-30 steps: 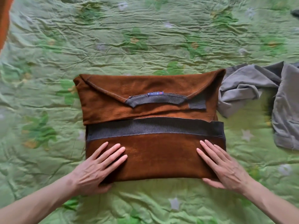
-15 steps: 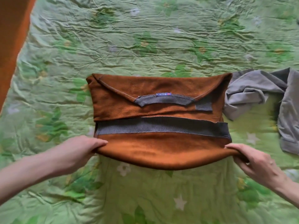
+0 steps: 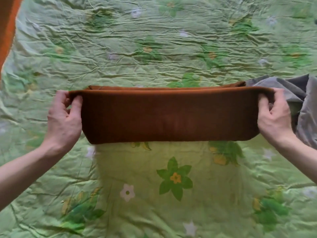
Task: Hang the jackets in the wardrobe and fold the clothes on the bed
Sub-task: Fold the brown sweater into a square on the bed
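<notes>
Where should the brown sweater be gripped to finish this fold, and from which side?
Grip the sweater at its two short ends, near the raised top edge, coming in from left and right as the left hand and right hand do. It is a long band; end grips probably keep it taut.

Crumpled green floral bedspread (image 3: 171,40) fills view (soft daylight); orange strip (image 3: 7,28) top left.

Two garments: brown sweater (image 3: 169,117), grey garment (image 3: 300,100).
</notes>
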Motion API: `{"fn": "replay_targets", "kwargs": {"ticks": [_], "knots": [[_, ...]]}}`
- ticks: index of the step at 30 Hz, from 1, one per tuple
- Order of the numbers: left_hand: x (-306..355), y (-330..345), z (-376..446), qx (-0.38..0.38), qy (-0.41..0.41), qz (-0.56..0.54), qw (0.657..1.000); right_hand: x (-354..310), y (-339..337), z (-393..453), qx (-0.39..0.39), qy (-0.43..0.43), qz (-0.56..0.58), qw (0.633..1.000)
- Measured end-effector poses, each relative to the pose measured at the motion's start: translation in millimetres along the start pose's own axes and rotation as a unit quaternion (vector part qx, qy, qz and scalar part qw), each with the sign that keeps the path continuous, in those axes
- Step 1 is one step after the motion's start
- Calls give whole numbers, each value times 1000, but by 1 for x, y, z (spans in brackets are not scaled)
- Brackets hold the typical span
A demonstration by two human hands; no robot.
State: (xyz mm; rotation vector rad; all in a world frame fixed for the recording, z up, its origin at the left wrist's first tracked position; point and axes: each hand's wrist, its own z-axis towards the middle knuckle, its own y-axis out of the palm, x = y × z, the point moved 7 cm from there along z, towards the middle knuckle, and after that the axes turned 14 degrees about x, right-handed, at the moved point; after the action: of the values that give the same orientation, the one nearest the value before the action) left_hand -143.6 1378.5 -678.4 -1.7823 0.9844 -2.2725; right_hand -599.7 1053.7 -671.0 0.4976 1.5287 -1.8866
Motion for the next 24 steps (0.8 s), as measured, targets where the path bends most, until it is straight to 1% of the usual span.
{"fn": "replay_targets", "kwargs": {"ticks": [4,8,11,12,14,16,18,20,21,22,24], "knots": [[-1,30,15,52,31,56,997,6,38,27,3,23,-66,998],[-20,53,41,66,34,123,990,6,68,49,-9,15,-170,985],[-31,70,55,52,14,180,982,7,86,62,13,-61,-272,960],[-35,75,58,51,2,201,978,10,93,64,18,-83,-288,954],[-41,83,60,57,-26,237,970,19,108,64,3,-84,-283,956],[-47,85,60,66,-39,259,963,28,121,62,-28,-50,-252,966],[-52,86,60,72,-39,266,961,34,125,62,-33,-17,-226,973],[-51,86,61,73,-33,272,959,33,125,61,-29,-6,-211,977],[-50,87,60,71,-27,280,957,29,124,59,-23,-23,-223,974],[-47,87,59,74,-17,283,956,21,123,56,-11,-66,-242,968],[-34,85,52,95,17,275,957,-6,127,39,3,-192,-243,951]]}}
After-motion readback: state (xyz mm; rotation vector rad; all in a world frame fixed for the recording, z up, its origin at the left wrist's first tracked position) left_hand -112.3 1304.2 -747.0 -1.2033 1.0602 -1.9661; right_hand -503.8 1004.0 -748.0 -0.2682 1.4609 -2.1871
